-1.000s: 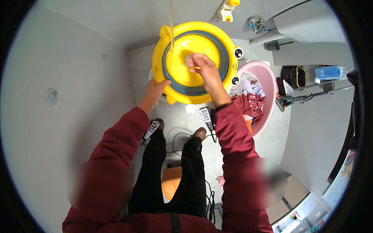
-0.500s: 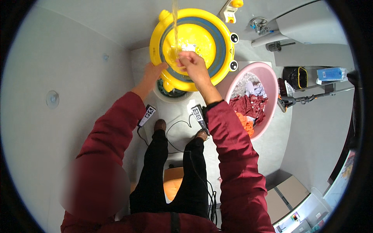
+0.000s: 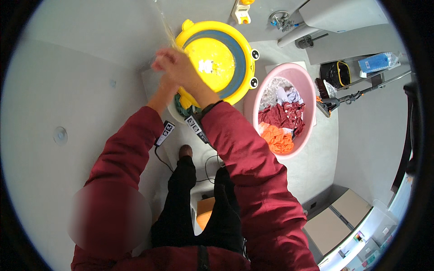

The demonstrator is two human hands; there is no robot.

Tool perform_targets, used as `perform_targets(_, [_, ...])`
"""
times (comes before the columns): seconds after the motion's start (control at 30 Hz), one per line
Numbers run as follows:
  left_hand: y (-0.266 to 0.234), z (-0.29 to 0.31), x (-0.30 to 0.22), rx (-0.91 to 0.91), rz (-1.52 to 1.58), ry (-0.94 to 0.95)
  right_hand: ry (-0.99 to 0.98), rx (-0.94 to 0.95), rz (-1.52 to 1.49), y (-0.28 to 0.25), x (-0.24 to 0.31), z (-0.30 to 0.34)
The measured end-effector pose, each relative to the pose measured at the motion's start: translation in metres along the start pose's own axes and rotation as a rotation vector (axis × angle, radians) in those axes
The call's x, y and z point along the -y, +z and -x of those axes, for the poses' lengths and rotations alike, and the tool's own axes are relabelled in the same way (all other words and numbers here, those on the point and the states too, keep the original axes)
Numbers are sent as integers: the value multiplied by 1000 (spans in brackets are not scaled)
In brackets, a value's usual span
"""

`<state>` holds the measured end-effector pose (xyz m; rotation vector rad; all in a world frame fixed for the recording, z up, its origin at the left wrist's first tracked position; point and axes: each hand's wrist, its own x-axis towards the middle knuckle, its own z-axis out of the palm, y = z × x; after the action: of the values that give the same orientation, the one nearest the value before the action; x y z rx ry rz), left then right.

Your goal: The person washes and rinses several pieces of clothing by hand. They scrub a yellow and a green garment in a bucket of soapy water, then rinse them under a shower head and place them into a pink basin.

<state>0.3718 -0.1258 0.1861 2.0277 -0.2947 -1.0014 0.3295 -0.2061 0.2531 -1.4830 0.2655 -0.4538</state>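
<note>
A yellow basin (image 3: 217,25) with a blue-grey band and two cartoon eyes holds some water. A thin stream of water (image 3: 166,27) falls at its upper left. My right hand (image 3: 175,65) is by the basin's left rim, crossing over my left hand (image 3: 167,86); its fingers are smeared by motion. Most of the left hand, its fingers included, is hidden behind the right. Below the basin's lower-left edge, dark green cloth (image 3: 183,106) lies in a white container (image 3: 173,113), partly covered by the basin and my right arm.
To the right stands a pink tub (image 3: 309,92) with sudsy water, a maroon garment (image 3: 289,118) and orange cloth (image 3: 276,139). Small cabled boxes (image 3: 167,131) hang by my forearms. Beyond are a brush (image 3: 322,88), a black bin (image 3: 332,74) and a wall pipe (image 3: 289,39).
My right hand has moved left from over the basin's water to its left rim, in front of my left hand. The view has shifted, and the basin sits lower and further left.
</note>
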Motion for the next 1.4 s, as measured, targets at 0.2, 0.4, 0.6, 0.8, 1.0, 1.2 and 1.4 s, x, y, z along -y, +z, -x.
perform_targets(0.2, [2, 17, 24, 73, 271, -164, -286, 579, 1126, 7, -3, 50])
perform_targets(0.4, [-6, 9, 37, 227, 324, 106, -363, 37, 910, -44, -1, 56])
perform_targets(0.6, [-12, 18, 34, 72, 407, -106, 132, -116, -249, -10, 10, 4])
perform_targets(0.8, [-22, 25, 52, 48, 570, -160, 343, -113, -551, -33, 2, -4])
perform_targets(1.0, [-15, 48, 62, -50, 556, -341, 64, -249, 874, -71, -32, 106])
perform_targets(1.2, [10, 83, 68, -50, 633, -398, 512, -646, 820, -99, -48, 224])
perform_targets(1.4, [56, 119, 47, -47, 506, -474, 703, -757, -355, -93, -78, 256])
